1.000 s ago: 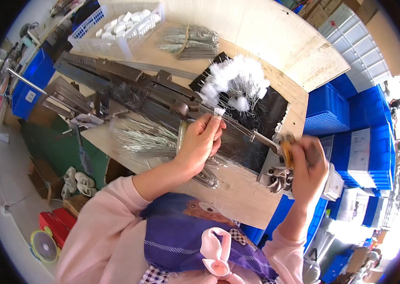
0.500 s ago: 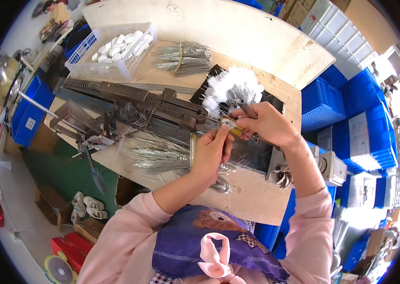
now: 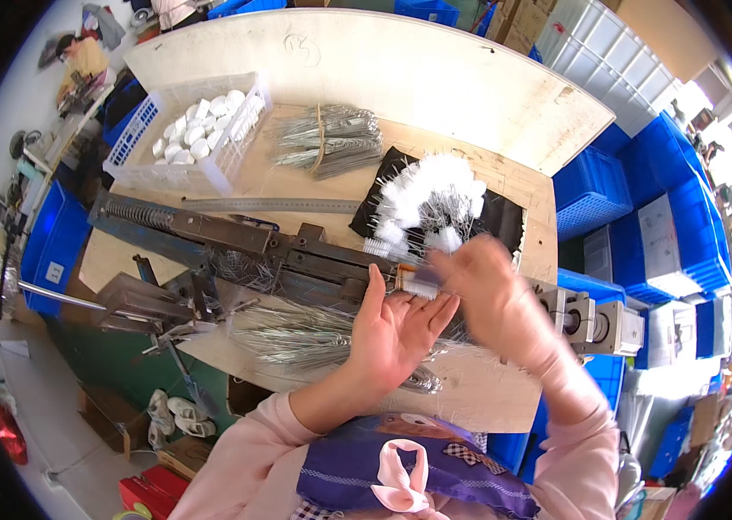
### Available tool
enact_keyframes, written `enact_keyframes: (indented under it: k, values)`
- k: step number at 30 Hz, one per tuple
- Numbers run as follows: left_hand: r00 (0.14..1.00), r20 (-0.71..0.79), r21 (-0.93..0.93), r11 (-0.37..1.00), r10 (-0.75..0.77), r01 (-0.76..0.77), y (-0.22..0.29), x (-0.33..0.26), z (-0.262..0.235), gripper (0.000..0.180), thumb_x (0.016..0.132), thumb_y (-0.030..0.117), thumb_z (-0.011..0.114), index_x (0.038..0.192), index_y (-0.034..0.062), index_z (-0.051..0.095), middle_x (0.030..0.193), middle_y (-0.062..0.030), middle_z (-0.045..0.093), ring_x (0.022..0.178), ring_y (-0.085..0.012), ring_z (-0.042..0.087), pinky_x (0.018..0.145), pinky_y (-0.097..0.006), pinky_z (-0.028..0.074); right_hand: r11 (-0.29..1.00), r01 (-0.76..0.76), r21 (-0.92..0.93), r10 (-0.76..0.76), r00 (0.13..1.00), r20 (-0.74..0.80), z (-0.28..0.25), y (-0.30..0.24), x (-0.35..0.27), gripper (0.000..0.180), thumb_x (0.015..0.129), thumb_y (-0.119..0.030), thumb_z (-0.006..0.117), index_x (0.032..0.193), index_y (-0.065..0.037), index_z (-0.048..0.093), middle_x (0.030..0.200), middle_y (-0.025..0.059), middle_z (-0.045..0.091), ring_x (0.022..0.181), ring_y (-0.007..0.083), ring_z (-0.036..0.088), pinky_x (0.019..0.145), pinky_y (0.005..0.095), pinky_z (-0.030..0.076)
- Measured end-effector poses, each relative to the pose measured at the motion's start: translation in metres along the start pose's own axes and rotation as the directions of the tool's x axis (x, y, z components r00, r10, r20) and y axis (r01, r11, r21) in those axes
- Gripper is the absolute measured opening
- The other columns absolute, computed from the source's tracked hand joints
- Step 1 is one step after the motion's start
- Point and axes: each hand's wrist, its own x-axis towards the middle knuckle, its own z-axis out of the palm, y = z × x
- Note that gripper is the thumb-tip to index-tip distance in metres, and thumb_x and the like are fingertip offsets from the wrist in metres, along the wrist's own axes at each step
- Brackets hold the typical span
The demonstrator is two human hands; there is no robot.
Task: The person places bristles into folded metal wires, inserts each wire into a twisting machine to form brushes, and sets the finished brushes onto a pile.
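My left hand lies palm up with its fingers spread over the front of the wooden table. My right hand is blurred by motion just right of it and pinches a small white-bristled wire brush above my left fingertips. Both hands are beside the long dark steel machine that runs across the table. Behind them a heap of white brushes lies on a black cloth. A clear bag of thin metal wires rests under my left wrist.
A white basket of white pieces and a tied bundle of wires sit at the back, against a leaning wooden board. Blue crates stand stacked on the right, with a blue bin on the left.
My right hand came in from the far right to the middle, above my left hand. My left hand turned palm up and opened. The head view tilted down toward the table.
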Motion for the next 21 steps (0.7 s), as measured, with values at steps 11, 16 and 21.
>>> enact_keyframes:
  k: [11, 16, 21]
  values:
    - [0.971, -0.189, -0.009, 0.988, 0.147, -0.151, -0.005, -0.002, 0.007, 0.063, 0.099, 0.053, 0.031, 0.126, -0.0026, 0.045, 0.127, -0.0139, 0.052, 0.122, -0.025, 0.047, 0.111, -0.041, 0.032, 0.967, -0.16, 0.199, 0.164, 0.986, -0.004, 0.01, 0.011, 0.018, 0.014, 0.074, -0.008, 0.07, 0.087, -0.011, 0.072, 0.075, 0.0035, 0.056, 0.071, 0.0223, 0.055, 0.077, 0.0336, 0.037]
    - [0.993, -0.034, 0.08, 0.991, 0.109, -0.106, 0.001, -0.008, 0.005, 0.056, 0.1, 0.05, 0.035, 0.122, 0.0009, 0.048, 0.124, -0.0102, 0.052, 0.116, -0.0195, 0.05, 0.107, -0.037, 0.037, 0.984, -0.082, 0.156, 0.094, 0.993, -0.072, 0.005, 0.006, 0.009, 0.013, 0.076, -0.008, 0.069, 0.088, -0.011, 0.071, 0.073, 0.0025, 0.054, 0.07, 0.0214, 0.055, 0.076, 0.0338, 0.036]
    - [0.99, -0.095, 0.097, 0.991, 0.101, -0.092, 0.003, -0.005, 0.013, 0.065, 0.098, 0.053, 0.034, 0.123, -0.0063, 0.045, 0.123, -0.0164, 0.052, 0.12, -0.0262, 0.049, 0.109, -0.041, 0.034, 0.99, -0.076, 0.115, 0.086, 0.993, -0.084, 0.0, 0.008, 0.005, 0.014, 0.074, -0.01, 0.072, 0.088, -0.009, 0.072, 0.072, 0.0022, 0.055, 0.072, 0.0204, 0.055, 0.077, 0.0322, 0.037]
